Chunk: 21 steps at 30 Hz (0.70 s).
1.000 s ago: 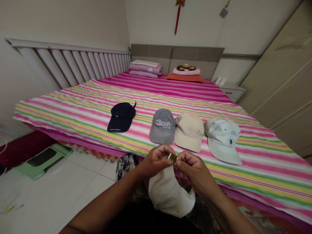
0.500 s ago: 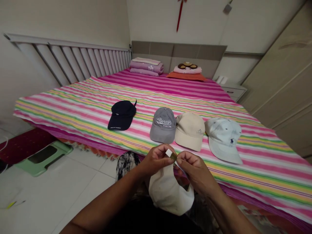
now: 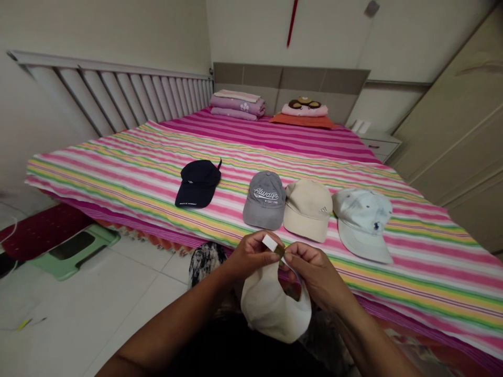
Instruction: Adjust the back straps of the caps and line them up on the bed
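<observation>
white strap (image 3: 269,243) pokes farther past buckle (image 3: 279,251) | left hand (image 3: 254,255) – pinching buckle | right hand (image 3: 311,266) – pinching strap

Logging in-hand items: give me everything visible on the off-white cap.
The off-white cap looks like plain soft cloth, its rounded crown hanging low and the rear opening facing up. Above the opening is a dull brass-coloured buckle; a flat white strap end sticks out at its left. The left hand and right hand pinch the strap area either side of the buckle. It's in front of the person's body; lap contact can't be told, and no brim is visible.
</observation>
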{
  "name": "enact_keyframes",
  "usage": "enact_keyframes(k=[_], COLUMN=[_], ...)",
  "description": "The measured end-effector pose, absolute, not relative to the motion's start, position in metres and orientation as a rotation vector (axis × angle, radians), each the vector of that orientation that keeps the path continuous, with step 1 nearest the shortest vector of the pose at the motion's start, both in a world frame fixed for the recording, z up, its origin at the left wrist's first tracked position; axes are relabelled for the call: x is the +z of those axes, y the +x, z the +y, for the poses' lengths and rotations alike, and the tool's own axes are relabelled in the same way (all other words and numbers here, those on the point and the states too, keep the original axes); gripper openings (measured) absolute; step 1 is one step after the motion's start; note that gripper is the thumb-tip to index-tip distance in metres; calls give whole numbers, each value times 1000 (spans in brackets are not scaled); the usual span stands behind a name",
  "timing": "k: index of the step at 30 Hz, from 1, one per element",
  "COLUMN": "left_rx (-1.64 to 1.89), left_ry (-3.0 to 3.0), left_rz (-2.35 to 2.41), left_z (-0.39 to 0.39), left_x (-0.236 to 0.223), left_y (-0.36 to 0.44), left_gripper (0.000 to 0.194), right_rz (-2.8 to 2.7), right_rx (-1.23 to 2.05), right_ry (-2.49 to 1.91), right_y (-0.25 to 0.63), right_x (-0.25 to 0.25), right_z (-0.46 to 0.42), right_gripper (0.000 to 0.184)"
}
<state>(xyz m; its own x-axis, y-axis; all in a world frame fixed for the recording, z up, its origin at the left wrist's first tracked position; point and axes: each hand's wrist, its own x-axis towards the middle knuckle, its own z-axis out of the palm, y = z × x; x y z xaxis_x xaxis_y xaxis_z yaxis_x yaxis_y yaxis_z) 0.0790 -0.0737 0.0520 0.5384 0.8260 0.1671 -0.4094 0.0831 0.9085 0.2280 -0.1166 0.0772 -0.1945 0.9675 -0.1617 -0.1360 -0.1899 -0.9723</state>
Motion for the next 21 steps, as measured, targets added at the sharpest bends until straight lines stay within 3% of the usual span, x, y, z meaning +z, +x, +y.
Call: enact_keyframes(k=[4,14,18,21], left_rx=[980,838,810,817], left_ry=[1122,1010,1054,1106], left_rz=[457,659,679,667], left_z=[-75,-70,-69,-70], left_x=[53,64,62,63], left_y=[77,71,69,69], left_gripper=[31,17,16,15], right_rz=[-1101,-1274,-1499,-1754], right_rx=[1533,1381,1136,864], right_ry=[-1128,-1223,-1260,-1358], right_y=[227,227,224,222], right_x=[79,84,84,85], right_z=[-117,-114,-116,-119], right_gripper=[22,21,25,13])
